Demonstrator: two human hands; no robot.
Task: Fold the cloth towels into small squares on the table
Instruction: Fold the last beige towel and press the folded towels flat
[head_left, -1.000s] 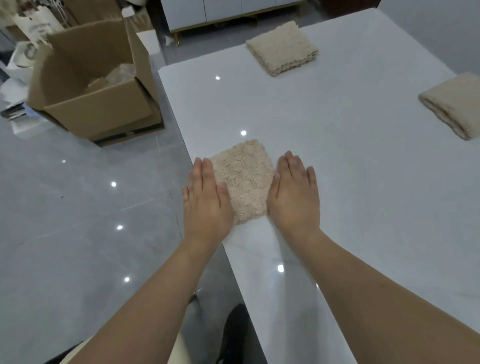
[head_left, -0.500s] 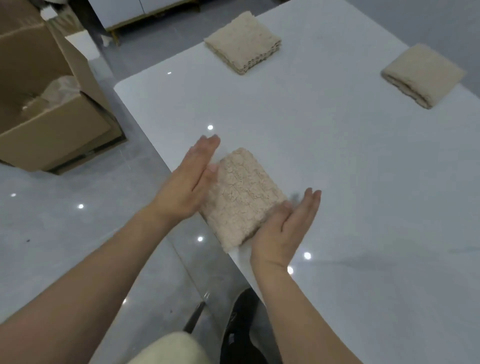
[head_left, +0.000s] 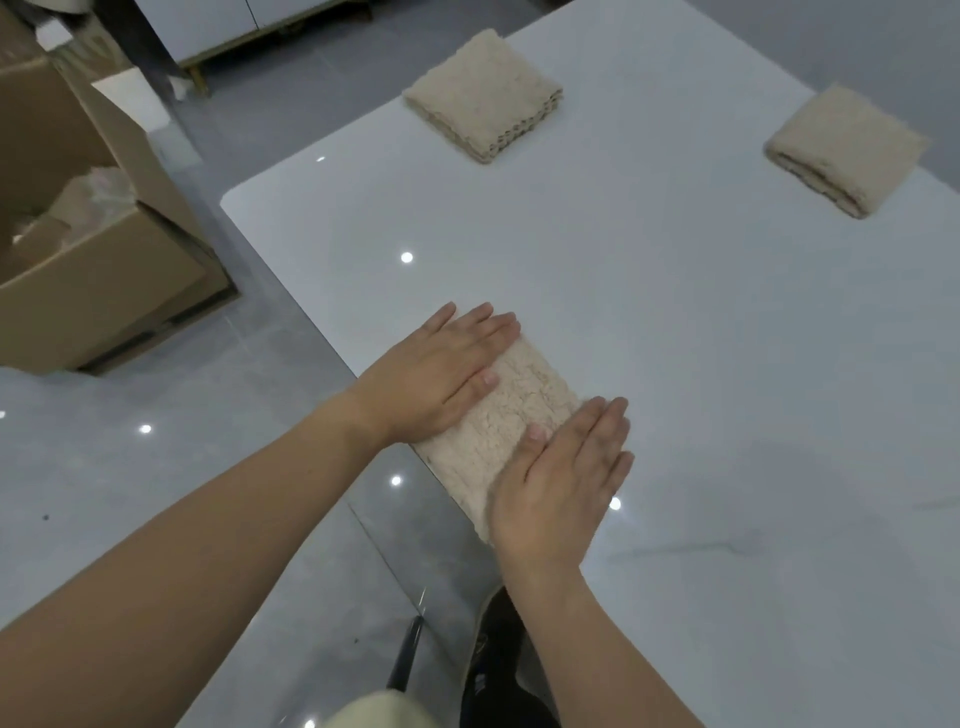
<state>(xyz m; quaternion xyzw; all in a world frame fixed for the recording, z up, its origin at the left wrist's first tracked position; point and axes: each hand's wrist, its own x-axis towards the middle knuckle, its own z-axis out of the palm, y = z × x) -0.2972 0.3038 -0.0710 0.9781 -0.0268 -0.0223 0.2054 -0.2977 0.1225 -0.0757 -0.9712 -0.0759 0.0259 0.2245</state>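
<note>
A beige folded towel (head_left: 506, 415) lies at the near left edge of the white table (head_left: 701, 338). My left hand (head_left: 441, 371) lies flat with straight fingers on the towel's far left side. My right hand (head_left: 563, 475) lies flat on its near right side, fingers straight. Both palms cover the towel's side edges; only its middle strip shows. Two more folded beige towels sit on the table, one at the far middle (head_left: 483, 96) and one at the far right (head_left: 844, 148).
An open cardboard box (head_left: 88, 270) with packing material stands on the grey floor to the left of the table. A white cabinet (head_left: 234, 21) stands beyond the table's far end. Dark shoes (head_left: 493, 654) show beneath the table edge.
Half a second ago both hands stood on edge against the towel's sides; now they lie flat on it. The view has swung left, so the table appears rotated.
</note>
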